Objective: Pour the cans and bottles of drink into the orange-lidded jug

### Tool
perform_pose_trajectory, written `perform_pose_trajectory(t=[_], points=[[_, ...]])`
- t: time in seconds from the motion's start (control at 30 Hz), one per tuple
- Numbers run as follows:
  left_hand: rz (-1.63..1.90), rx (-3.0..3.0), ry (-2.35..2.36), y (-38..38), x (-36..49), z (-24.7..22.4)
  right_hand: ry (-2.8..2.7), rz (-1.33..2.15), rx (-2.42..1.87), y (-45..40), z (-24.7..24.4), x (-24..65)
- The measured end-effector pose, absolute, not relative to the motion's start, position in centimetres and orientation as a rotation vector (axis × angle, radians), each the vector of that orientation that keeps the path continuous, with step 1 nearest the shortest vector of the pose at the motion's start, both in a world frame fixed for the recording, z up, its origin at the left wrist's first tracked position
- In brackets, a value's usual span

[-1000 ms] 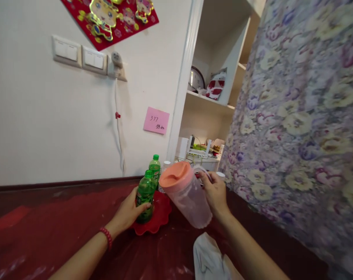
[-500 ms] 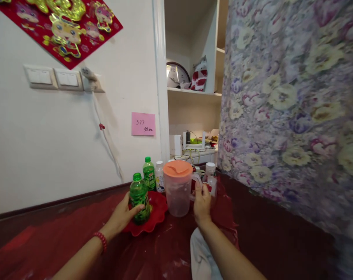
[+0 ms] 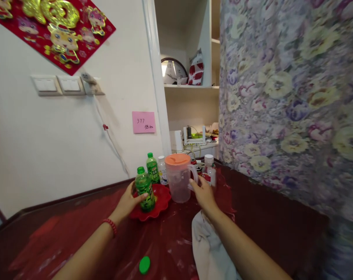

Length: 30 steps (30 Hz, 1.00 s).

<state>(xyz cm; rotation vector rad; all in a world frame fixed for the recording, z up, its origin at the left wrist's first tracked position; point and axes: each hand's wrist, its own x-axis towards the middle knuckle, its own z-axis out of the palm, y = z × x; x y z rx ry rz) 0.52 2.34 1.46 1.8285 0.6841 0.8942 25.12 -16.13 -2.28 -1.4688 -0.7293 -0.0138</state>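
Note:
My left hand (image 3: 131, 200) is wrapped round a green bottle (image 3: 145, 190), which stands over the red scalloped plate (image 3: 164, 197). To its right stands a clear pitcher (image 3: 179, 186) with an orange lid (image 3: 178, 159). My right hand (image 3: 203, 194) is beside the pitcher's handle, its fingers partly spread and the thumb near the handle. A green cap (image 3: 144, 265) lies on the table near the front. A pale cloth (image 3: 208, 249) lies beneath my right forearm.
Behind the plate stand a second green bottle (image 3: 153, 168) and a white-capped bottle (image 3: 162, 171). Another white-capped bottle (image 3: 209, 169) and cans (image 3: 199, 169) are behind my right hand. A floral curtain (image 3: 281, 97) hangs at the right.
The view has tilted down and shifted, bringing the green cap into sight. My right hand has loosened from the pitcher's handle. My left hand still holds the green bottle.

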Motion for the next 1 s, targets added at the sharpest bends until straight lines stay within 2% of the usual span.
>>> perform_pose_trajectory(t=[0.17,0.4,0.53,0.73,1.0], points=[[0.943,1.767,0.877,2.1,-2.9,2.7,-0.701,0.012,-1.569,-21.6,-3.2,22.5],[0.956,1.756,0.925,-1.6,-8.8,3.3,-1.221,0.134,-1.894,-27.9,-3.5,18.4],[0.951,1.74,0.896,-4.3,-10.2,2.8,-1.434,0.148,-1.945,-26.9,-2.1,16.1],[0.998,1.716,0.865,-4.9,-10.0,2.5,-1.982,0.289,-1.761,-23.3,0.2,8.8],[1.002,1.776,0.837,-1.6,-7.2,2.2,-2.327,0.343,-1.805,-19.7,-1.2,6.2]])
